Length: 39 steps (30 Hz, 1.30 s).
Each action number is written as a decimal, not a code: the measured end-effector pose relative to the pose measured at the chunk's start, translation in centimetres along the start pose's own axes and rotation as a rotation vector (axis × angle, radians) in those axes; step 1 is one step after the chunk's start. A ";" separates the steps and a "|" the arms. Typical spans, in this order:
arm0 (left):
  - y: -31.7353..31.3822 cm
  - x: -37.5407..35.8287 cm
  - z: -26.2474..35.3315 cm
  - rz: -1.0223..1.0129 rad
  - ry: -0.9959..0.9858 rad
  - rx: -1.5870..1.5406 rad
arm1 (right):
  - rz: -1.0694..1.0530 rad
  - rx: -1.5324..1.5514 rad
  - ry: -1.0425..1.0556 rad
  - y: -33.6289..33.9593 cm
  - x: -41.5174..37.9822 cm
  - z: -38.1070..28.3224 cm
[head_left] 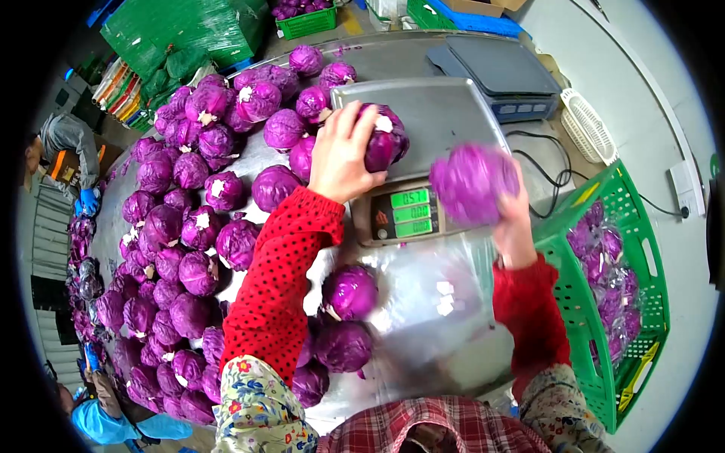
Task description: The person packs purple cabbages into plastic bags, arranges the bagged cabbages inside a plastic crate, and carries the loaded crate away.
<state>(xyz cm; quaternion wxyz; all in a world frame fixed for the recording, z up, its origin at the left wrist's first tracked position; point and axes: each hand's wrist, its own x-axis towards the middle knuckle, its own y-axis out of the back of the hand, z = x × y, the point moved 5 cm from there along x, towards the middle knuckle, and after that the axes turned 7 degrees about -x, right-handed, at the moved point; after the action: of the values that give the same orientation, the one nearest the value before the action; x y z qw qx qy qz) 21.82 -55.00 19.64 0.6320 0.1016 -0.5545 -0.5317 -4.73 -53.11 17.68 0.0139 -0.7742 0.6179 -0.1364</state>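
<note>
My left hand (343,158) curls its fingers over the left side of a red cabbage (389,140), which sits at the left of the scale's steel pan (445,113). My right hand (515,230) grips another red cabbage (472,183), smeared by motion, in front of the pan's right corner. Below the pan, the scale's green display (411,211) partly shows and appears to read 0.57 on its top line. Two red cabbages (350,292) lie on the steel table near my left forearm.
A large heap of red cabbages (189,226) covers the left of the table. At right stands a green crate (615,302) with bagged cabbages. A second scale (498,72), a white basket (587,124) and a black cable (559,177) are behind. Co-workers (72,151) are at far left.
</note>
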 end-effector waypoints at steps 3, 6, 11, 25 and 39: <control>-0.6 -0.6 5.0 -0.050 -0.183 0.186 | -0.042 0.229 -0.239 3.8 -10.3 1.4; -2.1 -9.0 12.8 -0.117 -0.191 -0.118 | 0.149 0.476 -0.320 8.9 -21.6 3.9; -9.9 -30.3 23.5 -0.528 -0.080 -0.353 | 0.229 0.643 -0.587 10.4 -32.1 0.8; -11.1 -32.5 29.0 -0.597 -0.051 -0.090 | 0.179 0.615 -0.824 11.7 -40.4 1.4; -9.7 -28.3 30.2 -0.191 0.431 -0.454 | 0.036 0.567 -0.736 14.7 -37.0 7.6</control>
<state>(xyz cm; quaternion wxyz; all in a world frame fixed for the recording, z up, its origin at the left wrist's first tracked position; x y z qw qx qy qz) -2.96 -22.91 6.90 0.6886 0.1197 -0.2631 -0.6650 -24.35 -22.12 0.42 0.4457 -0.7260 0.5234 -0.0158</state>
